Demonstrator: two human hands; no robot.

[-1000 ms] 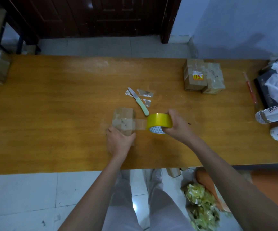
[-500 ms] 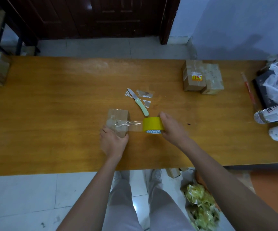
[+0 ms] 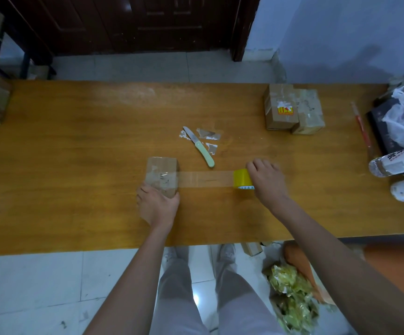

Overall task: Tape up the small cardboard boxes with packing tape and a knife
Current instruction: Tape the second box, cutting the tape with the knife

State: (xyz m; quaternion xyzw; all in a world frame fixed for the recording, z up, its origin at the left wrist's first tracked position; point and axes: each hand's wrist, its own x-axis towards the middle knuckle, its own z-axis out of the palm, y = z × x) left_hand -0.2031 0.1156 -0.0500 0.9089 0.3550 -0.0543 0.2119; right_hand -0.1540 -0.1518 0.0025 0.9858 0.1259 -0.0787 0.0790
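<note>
Two boxes [image 3: 292, 108] at upper right appear taped; one box [image 3: 162, 176] is gripped by the left hand [image 3: 158, 206], tape roll [image 3: 242, 179] grasped by the right hand [image 3: 267, 182], strip uncut.

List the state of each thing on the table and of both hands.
Small box: flat on the table, tape across its top.
Tape roll: pulled out, strip stretched to the box.
Knife: open, lying untouched.
Left hand: grips the box.
Right hand: holds the roll.
Two boxes: taped, side by side.
</note>
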